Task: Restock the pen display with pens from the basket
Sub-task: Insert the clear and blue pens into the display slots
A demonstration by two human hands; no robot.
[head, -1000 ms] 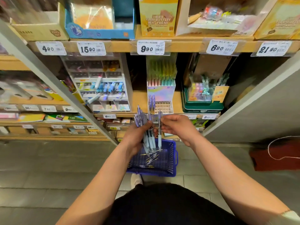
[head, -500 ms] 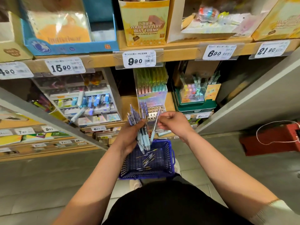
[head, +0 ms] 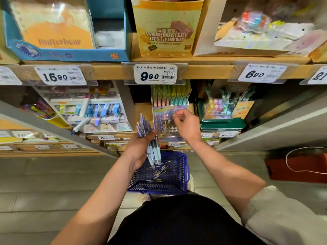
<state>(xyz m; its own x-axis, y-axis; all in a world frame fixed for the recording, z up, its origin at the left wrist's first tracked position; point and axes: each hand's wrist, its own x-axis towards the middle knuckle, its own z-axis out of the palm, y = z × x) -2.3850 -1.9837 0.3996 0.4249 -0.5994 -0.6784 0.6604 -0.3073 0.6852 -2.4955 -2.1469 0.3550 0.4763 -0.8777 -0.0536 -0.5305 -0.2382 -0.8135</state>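
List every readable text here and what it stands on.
"YOUR BUTTERY BEST FRIEND": yellow box.
"15 90": left price tag.
"9 90": middle price tag.
"6 90": right price tag.
"21", cut off: edge price tag.
Lower shelf tags and small print: too blurred.

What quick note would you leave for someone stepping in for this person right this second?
Left hand: grips a bundle of pens above the basket.
Right hand: fingers pinch a single pen at the pen display on the shelf.
Done: a few pens stand in the display's left side.
Left: seat this pen, then probably feed in the bundle one by one. Thin loose items lie in the basket, too small to identify.
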